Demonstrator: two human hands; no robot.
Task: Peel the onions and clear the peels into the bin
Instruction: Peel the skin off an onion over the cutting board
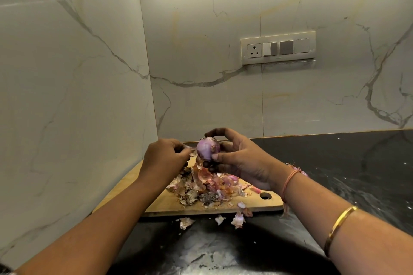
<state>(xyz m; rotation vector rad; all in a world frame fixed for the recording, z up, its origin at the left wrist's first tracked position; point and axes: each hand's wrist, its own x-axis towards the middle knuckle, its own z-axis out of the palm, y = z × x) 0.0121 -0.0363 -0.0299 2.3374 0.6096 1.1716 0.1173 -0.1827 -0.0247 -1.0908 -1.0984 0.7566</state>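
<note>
A purple onion [206, 148] is held above the wooden cutting board [161, 204], partly stripped of its dry skin. My right hand [241, 161] grips it from the right, fingers curled over its top and thumb against its lower side. Just left of the onion, my left hand [164, 158] pinches a strip of loose skin [190, 152] still attached to it. Below both hands, a heap of onion peels [207, 185] lies on the board. No bin is in view.
A few peel scraps [238, 220] lie on the black countertop [346, 169] in front of the board, and more [297, 168] show behind my right wrist. Marble walls close the corner on the left and back. A socket and switch panel [278, 48] is on the back wall.
</note>
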